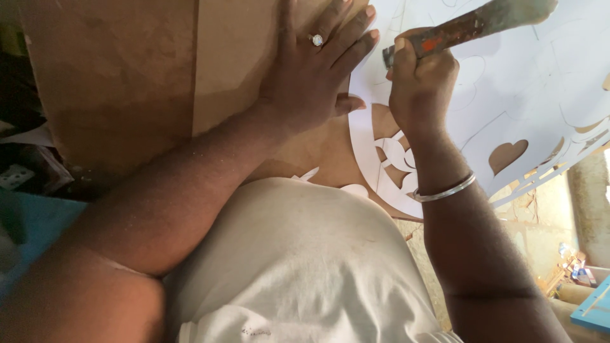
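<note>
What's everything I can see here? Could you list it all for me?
Board: one, brown, flat under the hands, filling the upper left.
Stencil sheet: one, white, with cut-out patterns, on the board at right.
Tool: one, worn handle with red patches, gripped at top.
Blue panel: one, lower right corner.
Ring: one, silver, on the left hand.
Bangle: one, silver, on the right wrist.
Shirt: one, white, bottom centre.
Left hand: pressed flat on the board.
Right hand: fist around the tool.

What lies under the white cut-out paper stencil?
A brown wooden board shows through the heart-shaped and curved openings of the white cut-out paper stencil and extends past its left edge. The left hand lies flat across that edge. The board beneath uncut paper is hidden.
</note>
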